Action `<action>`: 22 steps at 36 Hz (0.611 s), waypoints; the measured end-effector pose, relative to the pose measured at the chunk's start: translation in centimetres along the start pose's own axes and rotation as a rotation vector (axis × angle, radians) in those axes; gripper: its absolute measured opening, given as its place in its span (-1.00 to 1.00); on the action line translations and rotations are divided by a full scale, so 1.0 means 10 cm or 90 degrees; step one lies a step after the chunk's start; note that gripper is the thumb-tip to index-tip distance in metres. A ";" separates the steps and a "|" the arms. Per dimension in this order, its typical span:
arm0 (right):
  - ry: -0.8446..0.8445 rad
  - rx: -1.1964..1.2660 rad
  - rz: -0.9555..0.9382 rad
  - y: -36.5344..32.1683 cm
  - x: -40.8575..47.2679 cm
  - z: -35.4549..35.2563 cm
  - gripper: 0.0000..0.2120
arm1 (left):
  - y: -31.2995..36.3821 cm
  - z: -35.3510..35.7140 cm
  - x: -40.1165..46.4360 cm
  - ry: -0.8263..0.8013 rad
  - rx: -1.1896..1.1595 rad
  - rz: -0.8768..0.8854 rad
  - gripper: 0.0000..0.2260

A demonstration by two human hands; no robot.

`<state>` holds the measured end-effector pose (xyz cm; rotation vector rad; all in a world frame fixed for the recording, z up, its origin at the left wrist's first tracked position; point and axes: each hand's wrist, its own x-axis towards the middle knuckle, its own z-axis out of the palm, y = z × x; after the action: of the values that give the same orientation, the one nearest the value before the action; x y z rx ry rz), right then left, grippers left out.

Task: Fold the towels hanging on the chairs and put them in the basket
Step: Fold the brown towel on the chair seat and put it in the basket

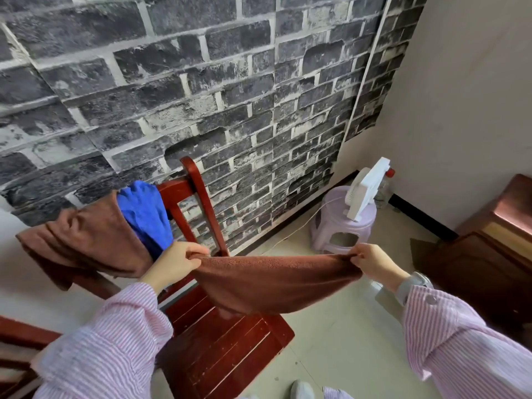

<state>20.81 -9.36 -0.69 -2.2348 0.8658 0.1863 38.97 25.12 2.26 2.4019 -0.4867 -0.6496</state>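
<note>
**A:** So where's this at? Looks like folding has only just started.

**B:** Yeah, pretty early I'd say. One brown towel (276, 280) is off the red chair (221, 349) and stretched out in the air above its seat. The left hand (172, 263) has its fingers pinched on one top corner, close to the chair's back post, and the right hand (374, 262) pinches the other corner, out past the chair's right side. The towel sags between them, and I can't tell if it's been folded once.

**A:** And what's left?

**B:** Two more hang over the chair's backrest: a second brown towel (83, 240) and a blue towel (144, 214) just beside it, both untouched. No basket in view, so nothing looks put away. The purple stool (342, 223) with the white fan (365, 191), over to the chair's right by the wall, isn't part of it.
</note>
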 end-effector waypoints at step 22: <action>0.021 -0.288 -0.272 -0.70 0.27 1.19 -0.76 | -1.16 0.15 -0.37 0.376 0.236 -0.077 -0.85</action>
<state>28.72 0.76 -6.35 -2.7921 0.3633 0.1531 37.22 34.94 -4.86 2.8198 -0.2188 0.1357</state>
